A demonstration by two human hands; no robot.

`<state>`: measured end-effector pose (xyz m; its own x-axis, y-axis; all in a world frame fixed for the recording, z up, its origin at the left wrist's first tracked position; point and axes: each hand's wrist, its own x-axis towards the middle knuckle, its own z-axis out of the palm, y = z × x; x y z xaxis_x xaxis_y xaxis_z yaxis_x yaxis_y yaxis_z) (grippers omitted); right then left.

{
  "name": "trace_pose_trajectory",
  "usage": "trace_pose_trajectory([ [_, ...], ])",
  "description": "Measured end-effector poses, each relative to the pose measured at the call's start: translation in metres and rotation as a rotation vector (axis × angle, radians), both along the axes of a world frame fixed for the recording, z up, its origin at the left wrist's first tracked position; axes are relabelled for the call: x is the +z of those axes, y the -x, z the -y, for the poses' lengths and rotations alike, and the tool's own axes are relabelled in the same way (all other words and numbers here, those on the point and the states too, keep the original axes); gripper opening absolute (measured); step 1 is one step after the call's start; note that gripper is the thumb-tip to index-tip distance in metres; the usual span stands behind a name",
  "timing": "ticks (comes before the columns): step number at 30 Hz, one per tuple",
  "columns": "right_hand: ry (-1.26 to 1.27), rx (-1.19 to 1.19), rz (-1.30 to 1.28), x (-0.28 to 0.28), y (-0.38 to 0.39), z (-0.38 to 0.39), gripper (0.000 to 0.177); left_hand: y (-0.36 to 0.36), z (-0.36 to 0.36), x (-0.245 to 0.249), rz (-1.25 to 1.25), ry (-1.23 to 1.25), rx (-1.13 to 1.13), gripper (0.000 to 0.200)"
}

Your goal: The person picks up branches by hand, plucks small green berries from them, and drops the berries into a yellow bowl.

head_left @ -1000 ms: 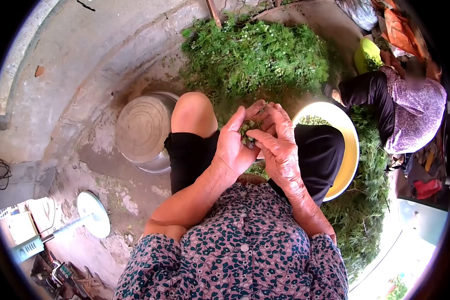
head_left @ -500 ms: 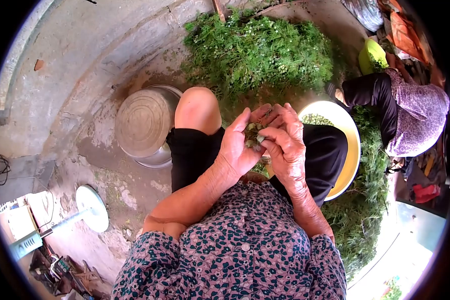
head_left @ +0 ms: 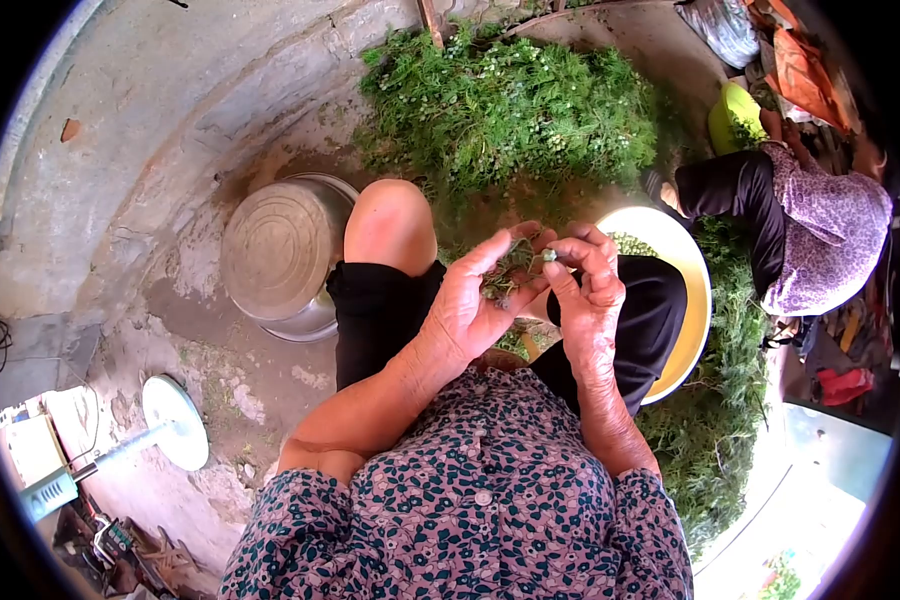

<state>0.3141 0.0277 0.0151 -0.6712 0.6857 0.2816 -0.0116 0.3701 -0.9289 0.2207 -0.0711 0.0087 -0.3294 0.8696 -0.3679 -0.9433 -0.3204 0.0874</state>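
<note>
My left hand is cupped, palm up, around a small bunch of green sprigs, some of it hidden by the fingers. Close against it, my right hand pinches a small pale-green cone between thumb and fingertips. Beyond my right leg stands a large yellow basin, partly covered by the knee, with small green cones inside. A big heap of leafy green branches lies on the ground in front of me.
An upturned-looking round metal pot stands left of my knee. More cut branches lie to the right. A co-worker sits at far right beside a yellow-green basin. A white-blue fan is at lower left.
My right hand has drawn slightly right from the left palm, and a pale cone now shows in its fingertips. The sprigs in my left hand look more spread. The view shifted slightly.
</note>
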Motion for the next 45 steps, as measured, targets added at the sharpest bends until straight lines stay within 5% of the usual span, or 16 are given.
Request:
trace_pose_trajectory([
  [3,0.342,0.009,-0.031,0.004,0.0,0.002,0.023,-0.002,0.001,0.008,-0.087,0.049,-0.02,0.031],
  [9,0.024,0.037,-0.018,-0.009,-0.003,-0.001,0.024,-0.005,0.0,0.001,-0.246,0.151,-0.016,0.019],
  [15,0.424,0.076,-0.001,0.01,-0.005,0.007,0.019,-0.008,-0.001,0.001,-0.314,0.181,-0.007,0.011],
  [19,0.238,0.086,0.021,0.009,-0.006,0.005,0.016,-0.007,0.003,-0.006,-0.331,0.151,-0.068,0.011],
  [21,0.75,0.122,-0.063,0.013,-0.007,0.007,0.013,-0.004,0.005,-0.005,-0.337,0.102,-0.091,0.011],
  [23,0.998,0.106,-0.18,0.01,-0.007,0.0,0.011,-0.003,0.005,-0.005,-0.344,0.051,-0.112,0.011],
  [28,1.077,0.171,-0.33,0.011,-0.007,-0.015,0.019,-0.002,0.004,-0.005,-0.331,0.083,-0.08,0.01],
  [33,0.955,0.121,-0.244,0.016,-0.01,-0.015,0.012,0.001,0.002,-0.003,-0.324,0.135,-0.014,0.016],
  [36,0.761,0.069,-0.136,0.014,-0.005,-0.008,0.011,0.003,0.0,-0.008,-0.23,0.025,0.018,0.055],
  [38,0.198,0.054,-0.002,0.012,0.001,0.0,0.014,0.002,0.002,-0.011,-0.186,0.061,0.024,0.057],
  [45,-0.139,0.012,0.254,0.005,0.006,0.017,0.017,0.002,0.0,-0.009,-0.176,-0.004,0.019,0.068],
])
